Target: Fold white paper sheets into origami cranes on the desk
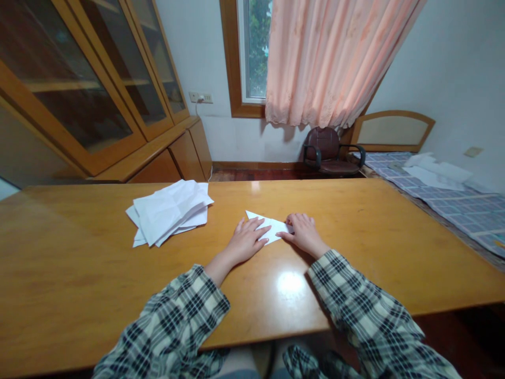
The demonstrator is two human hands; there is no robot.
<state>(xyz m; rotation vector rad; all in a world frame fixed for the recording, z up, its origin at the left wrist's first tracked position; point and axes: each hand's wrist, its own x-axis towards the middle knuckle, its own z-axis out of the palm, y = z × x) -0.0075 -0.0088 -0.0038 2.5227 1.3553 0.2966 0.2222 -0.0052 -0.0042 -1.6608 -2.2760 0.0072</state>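
Observation:
A small folded sheet of white paper [273, 227] lies on the wooden table in front of me, with a pointed corner at its upper left. My left hand [248, 239] rests flat on its left part, fingers stretched out and spread. At the right end, my right hand [303, 232] pinches the paper's narrow tip between thumb and curled fingers. The two hands cover parts of the folded edges.
A loose pile of creased white paper sheets [169, 213] sits to the left on the table [374, 226]. Beyond the table are a glass-door cabinet [158, 137], an office chair [327, 150] and a bed [442, 195] with papers on it.

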